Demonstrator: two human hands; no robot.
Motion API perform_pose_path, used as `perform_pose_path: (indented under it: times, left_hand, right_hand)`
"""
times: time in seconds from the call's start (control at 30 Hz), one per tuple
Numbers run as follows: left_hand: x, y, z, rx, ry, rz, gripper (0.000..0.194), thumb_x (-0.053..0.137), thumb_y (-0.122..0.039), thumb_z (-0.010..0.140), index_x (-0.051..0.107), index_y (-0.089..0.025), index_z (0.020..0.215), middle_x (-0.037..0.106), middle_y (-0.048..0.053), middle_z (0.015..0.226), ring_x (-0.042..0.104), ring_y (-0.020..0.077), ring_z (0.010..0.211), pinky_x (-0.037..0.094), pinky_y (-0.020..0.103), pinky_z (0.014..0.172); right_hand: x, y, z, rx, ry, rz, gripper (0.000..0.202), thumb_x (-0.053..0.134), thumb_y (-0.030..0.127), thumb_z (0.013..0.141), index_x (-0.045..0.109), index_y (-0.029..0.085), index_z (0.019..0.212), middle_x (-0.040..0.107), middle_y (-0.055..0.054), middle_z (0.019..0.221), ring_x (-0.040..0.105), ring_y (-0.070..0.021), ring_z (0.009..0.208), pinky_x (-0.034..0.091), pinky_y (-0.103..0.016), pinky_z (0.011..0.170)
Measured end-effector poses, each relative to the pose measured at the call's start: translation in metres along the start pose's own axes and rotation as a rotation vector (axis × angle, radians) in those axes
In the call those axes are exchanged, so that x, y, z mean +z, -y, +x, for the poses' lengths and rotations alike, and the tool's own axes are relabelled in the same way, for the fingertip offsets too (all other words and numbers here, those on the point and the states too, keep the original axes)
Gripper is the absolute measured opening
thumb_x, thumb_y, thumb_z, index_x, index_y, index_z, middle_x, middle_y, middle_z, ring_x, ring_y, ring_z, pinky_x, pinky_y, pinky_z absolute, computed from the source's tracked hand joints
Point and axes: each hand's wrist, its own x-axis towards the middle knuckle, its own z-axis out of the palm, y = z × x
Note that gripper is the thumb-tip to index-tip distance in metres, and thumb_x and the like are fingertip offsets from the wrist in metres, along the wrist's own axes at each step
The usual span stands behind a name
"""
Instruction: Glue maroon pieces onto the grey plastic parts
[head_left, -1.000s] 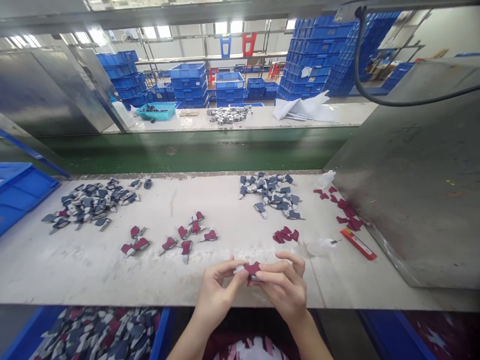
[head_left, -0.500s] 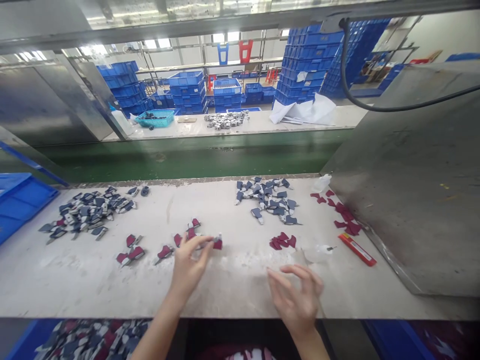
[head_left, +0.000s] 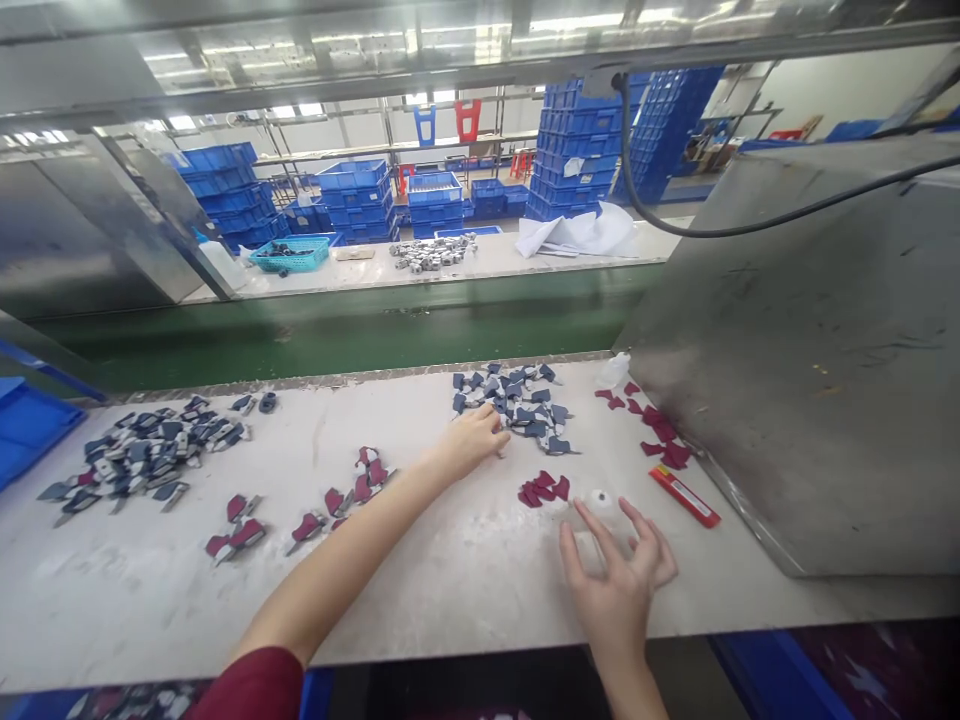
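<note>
My left hand (head_left: 474, 440) reaches to the near left edge of a pile of dark blue and grey pieces (head_left: 536, 400); its fingers are bent, and whether they grip a piece is hidden. Spread fingers show on my right hand (head_left: 619, 555), which is beside a small translucent bottle (head_left: 600, 500) with a dark tip and holds nothing visible. Thin dark red pieces (head_left: 543, 488) lie between the two hands. Assembled red and grey pieces (head_left: 306, 527) are scattered left of my left forearm.
A large blue-grey pile (head_left: 142, 450) lies on the left of the table (head_left: 450, 580). More red pieces (head_left: 664, 430) and a red packet (head_left: 684, 496) are at the right, near a slanted metal panel (head_left: 810, 370). A blue crate (head_left: 34, 430) stands far left.
My left hand has left the red and grey pieces and moved right and away from me to the blue-grey pile. My right hand's fingers have spread around the bottle. The camera view has shifted.
</note>
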Motion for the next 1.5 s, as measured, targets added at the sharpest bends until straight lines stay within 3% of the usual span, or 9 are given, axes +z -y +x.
perform_pose_path:
  times: [0.1,0.23,0.4,0.5,0.6,0.7,0.83,1.07,1.5]
  left_hand:
    - [0.012,-0.008,0.023,-0.006,0.03,0.024,0.018,0.056,-0.004,0.089,0.068,-0.016,0.092,0.067,0.015,0.105,0.058,0.027,0.105,0.051,0.034,0.081]
    - [0.017,-0.021,0.017,-0.092,0.026,0.032,0.016,0.053,-0.003,0.091,0.065,-0.012,0.094,0.067,0.017,0.1,0.061,0.0293,0.099,0.05,0.037,0.08]
    - [0.018,-0.056,-0.036,-0.216,-0.032,-0.064,0.011,0.049,-0.014,0.099,0.057,-0.015,0.106,0.067,0.01,0.097,0.063,0.0243,0.09,0.052,0.034,0.078]
    - [0.028,-0.078,-0.078,-0.363,-0.149,-0.349,0.015,0.049,-0.009,0.097,0.053,-0.018,0.108,0.067,0.007,0.098,0.064,0.0212,0.09,0.053,0.032,0.078]
    - [0.041,-0.093,-0.112,-0.523,-0.21,-0.559,0.018,0.051,-0.008,0.093,0.053,-0.019,0.107,0.068,0.008,0.099,0.064,0.0233,0.092,0.052,0.035,0.078]
    - [0.049,-0.101,-0.13,-0.653,-0.219,-0.561,0.019,0.051,-0.007,0.091,0.055,-0.02,0.105,0.07,0.008,0.101,0.064,0.0265,0.097,0.045,0.045,0.088]
    - [0.053,-0.107,-0.137,-0.786,-0.271,-0.577,0.018,0.055,-0.008,0.09,0.057,-0.021,0.103,0.071,0.005,0.1,0.064,0.026,0.098,0.038,0.046,0.09]
    - [0.054,-0.108,-0.136,-0.815,-0.307,-0.645,0.017,0.058,-0.008,0.088,0.059,-0.022,0.099,0.072,0.002,0.095,0.063,0.0243,0.094,0.034,0.041,0.088]
    - [0.056,-0.109,-0.136,-0.803,-0.343,-0.629,0.018,0.059,-0.006,0.088,0.059,-0.022,0.097,0.072,0.001,0.093,0.062,0.0237,0.091,0.032,0.04,0.086]
  right_hand:
    - [0.003,-0.004,0.0,-0.013,-0.004,-0.003,0.021,0.068,0.026,0.088,0.076,0.019,0.106,0.052,-0.019,0.13,0.039,-0.041,0.127,0.043,-0.064,0.096]
    - [0.001,-0.002,0.002,0.003,-0.006,0.03,0.022,0.065,0.026,0.089,0.075,0.018,0.107,0.056,-0.018,0.12,0.049,-0.037,0.117,0.05,-0.055,0.088]
    - [-0.003,-0.013,-0.009,0.172,0.069,0.23,0.033,0.062,0.026,0.088,0.066,0.02,0.12,0.06,-0.014,0.118,0.064,-0.0272,0.098,0.055,-0.049,0.086]
    - [-0.001,-0.018,-0.016,0.284,0.016,0.479,0.039,0.071,0.026,0.082,0.062,0.019,0.119,0.063,-0.012,0.119,0.068,-0.0251,0.098,0.058,-0.046,0.087]
    - [-0.001,-0.008,-0.017,0.294,-0.083,0.643,0.057,0.086,0.021,0.065,0.058,0.02,0.115,0.068,-0.009,0.11,0.071,-0.0267,0.099,0.061,-0.044,0.081]
    - [-0.003,0.011,-0.017,0.344,-0.045,0.721,0.056,0.083,0.022,0.071,0.054,0.021,0.118,0.072,-0.006,0.094,0.074,-0.0236,0.082,0.062,-0.039,0.071]
    - [-0.007,0.03,-0.021,0.252,0.086,0.646,0.025,0.069,0.035,0.086,0.066,0.018,0.104,0.071,-0.005,0.077,0.069,-0.019,0.059,0.057,-0.03,0.055]
    - [-0.001,0.054,-0.013,0.091,0.321,0.579,0.02,0.069,0.033,0.083,0.071,0.018,0.096,0.071,-0.005,0.075,0.064,-0.0159,0.056,0.054,-0.026,0.05]
    - [0.005,0.056,-0.011,0.069,0.393,0.607,0.016,0.068,0.028,0.085,0.072,0.018,0.097,0.074,-0.005,0.078,0.069,-0.0163,0.06,0.056,-0.026,0.054]
